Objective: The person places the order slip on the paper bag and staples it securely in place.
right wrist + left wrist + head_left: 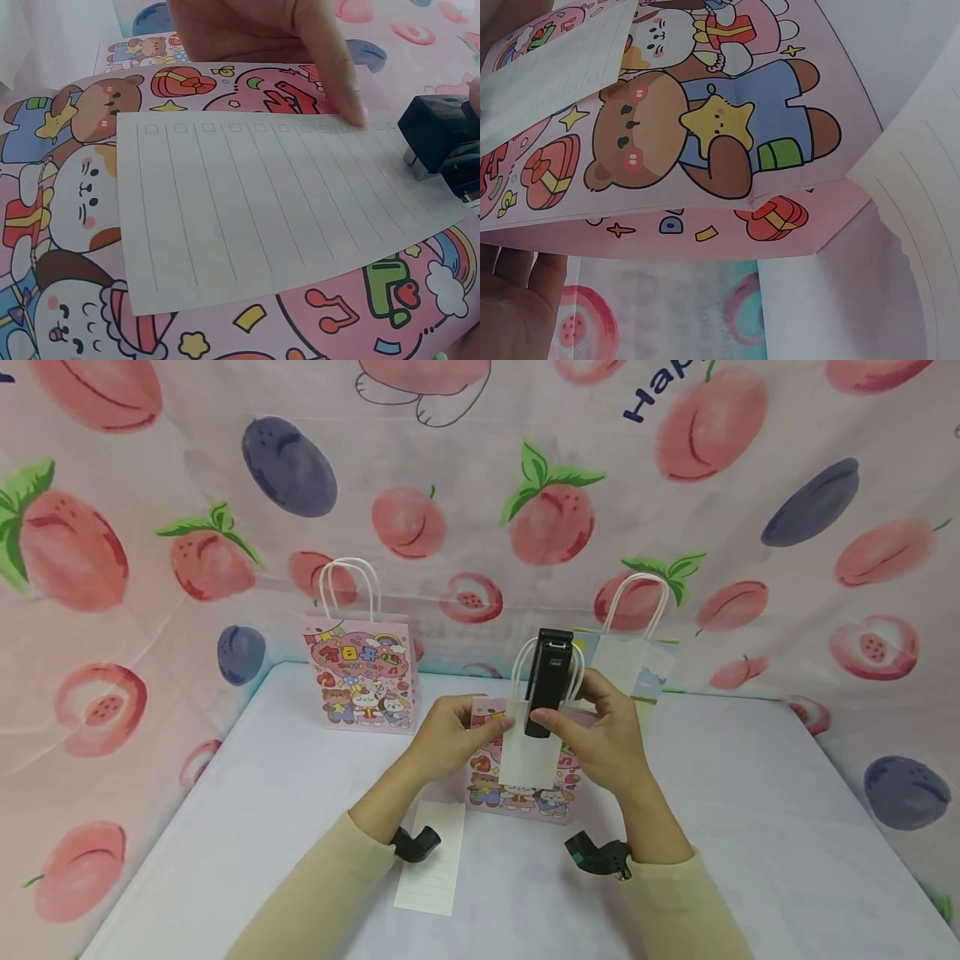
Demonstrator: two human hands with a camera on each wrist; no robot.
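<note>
With the middle pink bag (pixel 483 789) as the clock's centre in the head view, the left hand (pixel 453 739) sits at 9 o'clock. It is closed in a pinch, thumb across the front and fingers behind, gripping the bag's side near the top together with the edge of a ruled white card (pixel 527 768). The right hand (pixel 611 735), at 2 o'clock, is curled round a black stapler (pixel 551 681), thumb laid along the stapler's lower end.

The stapler lies just past 12 o'clock, its nose over the card's upper end. It looks the heaviest and hardest thing here, smooth-cased and perhaps a little slippery; a firm hold along the body, thumb on top, should suit it. The card lies flat against the bag's front. It seems thin and light and would likely bend or slide, so it is best pinned near its top edge, clear of the stapler's nose. The bag looks like stiffish paper, light but easily creased; its sides near the mouth seem the place to take hold, with the white handles (pixel 516 672) kept aside.

Farther out, another pink bag (pixel 367 677) stands at 10 o'clock, a pale bag (pixel 626 664) at 1 o'clock, and a loose slip (pixel 431 868) lies on the surface (pixel 712 827) between 7 and 8.
</note>
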